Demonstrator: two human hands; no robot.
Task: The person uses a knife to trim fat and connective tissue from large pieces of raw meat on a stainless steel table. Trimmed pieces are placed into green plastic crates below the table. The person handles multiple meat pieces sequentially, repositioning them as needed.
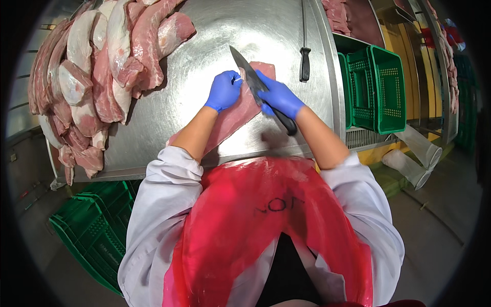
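Observation:
A long piece of pink raw meat [238,118] lies slantwise on the steel table in front of me. My left hand [224,91], in a blue glove, is closed at its left edge, with a pale strip of trimming [241,75] pinched in the fingertips. My right hand [282,97], also gloved in blue, grips the black handle of a large knife [247,71]. The blade points away and to the left, lying over the meat close to my left fingers. Part of the near end of the meat is hidden behind my left forearm.
Large meat cuts [107,66] are heaped on the table's [204,46] left. A black-handled sharpening steel [305,64] lies to the right. Green crates stand at the right [391,89] and below the left edge [92,230]. More meat [336,15] sits in a container at upper right.

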